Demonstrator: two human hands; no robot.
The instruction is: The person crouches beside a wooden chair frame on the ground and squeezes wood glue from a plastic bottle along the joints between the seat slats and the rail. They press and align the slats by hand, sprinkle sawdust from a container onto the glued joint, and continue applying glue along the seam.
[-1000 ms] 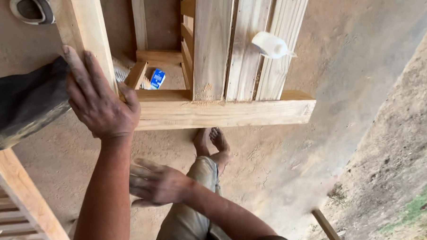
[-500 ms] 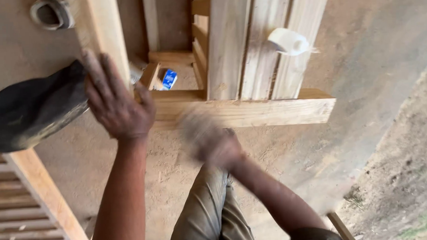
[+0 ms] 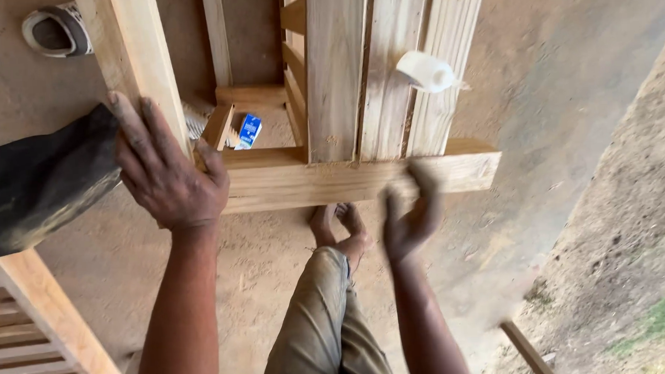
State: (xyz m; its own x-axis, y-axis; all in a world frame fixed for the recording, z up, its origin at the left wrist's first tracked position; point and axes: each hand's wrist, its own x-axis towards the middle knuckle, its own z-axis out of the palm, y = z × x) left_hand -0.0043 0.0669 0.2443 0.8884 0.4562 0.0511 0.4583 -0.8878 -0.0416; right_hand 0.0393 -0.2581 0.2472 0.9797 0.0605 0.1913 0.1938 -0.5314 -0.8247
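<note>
A pale wooden frame stands in front of me, its horizontal rail (image 3: 332, 181) crossing the middle of the view. My left hand (image 3: 166, 174) lies flat with spread fingers on the frame's left post (image 3: 133, 65), where post and rail meet. My right hand (image 3: 411, 214), blurred by motion, is raised at the rail's right part, fingers apart and holding nothing; whether it touches the wood I cannot tell. Upright slats (image 3: 387, 67) rise behind the rail. A white paper roll (image 3: 426, 72) sits on the slats.
My leg in tan trousers (image 3: 319, 320) and bare foot (image 3: 341, 223) reach under the rail onto the dirt floor. A black cloth-like object (image 3: 41, 182) lies left, a shoe (image 3: 54, 28) top left, a small blue box (image 3: 248, 131) inside the frame, another slatted piece (image 3: 28, 338) bottom left.
My right hand rose from beside my knee and swept right, up to the rail's right part. My left hand stayed on the post.
</note>
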